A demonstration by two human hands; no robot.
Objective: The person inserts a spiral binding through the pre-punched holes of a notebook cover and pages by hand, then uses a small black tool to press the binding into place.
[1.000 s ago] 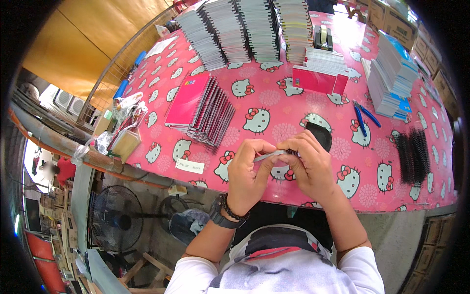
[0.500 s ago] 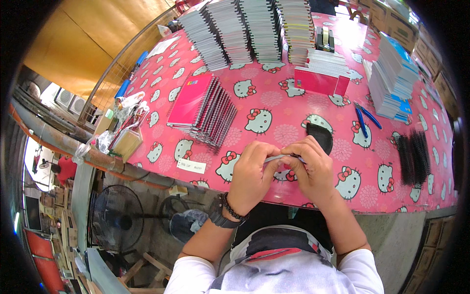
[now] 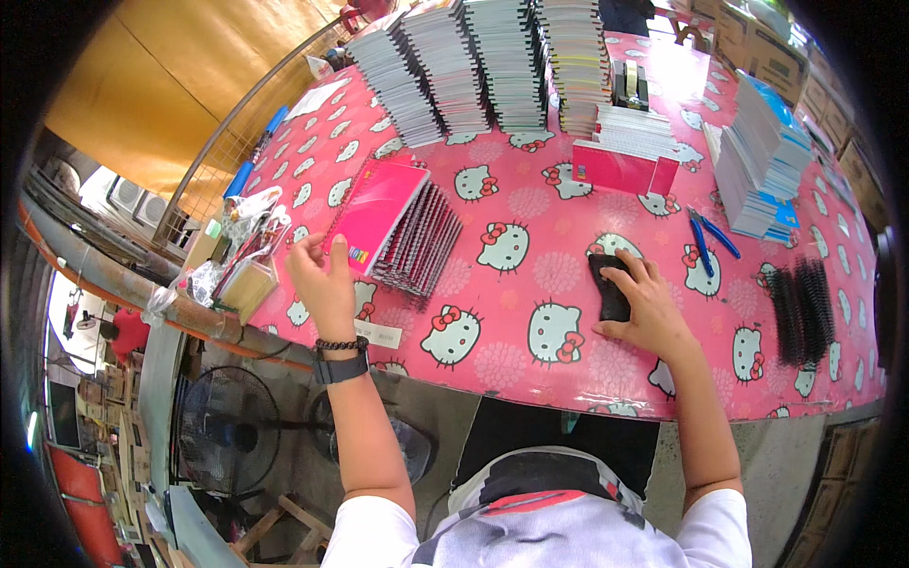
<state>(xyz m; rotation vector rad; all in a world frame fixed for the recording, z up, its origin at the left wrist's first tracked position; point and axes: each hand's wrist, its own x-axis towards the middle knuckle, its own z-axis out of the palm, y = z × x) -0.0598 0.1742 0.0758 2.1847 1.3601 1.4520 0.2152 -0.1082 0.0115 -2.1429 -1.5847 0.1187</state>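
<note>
Your left hand [image 3: 323, 275] is at the near-left corner of the red notebooks [image 3: 379, 213], stacked at 9 o'clock from the table's middle. Its thumb lies over the top cover's edge, thumb and fingers apart. Your right hand [image 3: 646, 305] is at 5 o'clock, fingers spread over the black pad [image 3: 614, 295]; you can't tell from this angle whether they clamp it.

Beyond the notebooks at 9 o'clock, the clear bag [image 3: 254, 206] bulges with small items too jumbled to make out; a tan block [image 3: 248, 290] sits beside it. At 1 o'clock, the dispenser [image 3: 619, 87] holds 1 pale tape roll [image 3: 631, 78]. Past the table, also at 1 o'clock, are cartons [image 3: 748, 38], contents hidden. 4 tall book stacks [image 3: 507, 76] stand around 11 to 12 o'clock, pliers [image 3: 703, 248] lie at 3, black coils [image 3: 800, 312] at 4.
</note>
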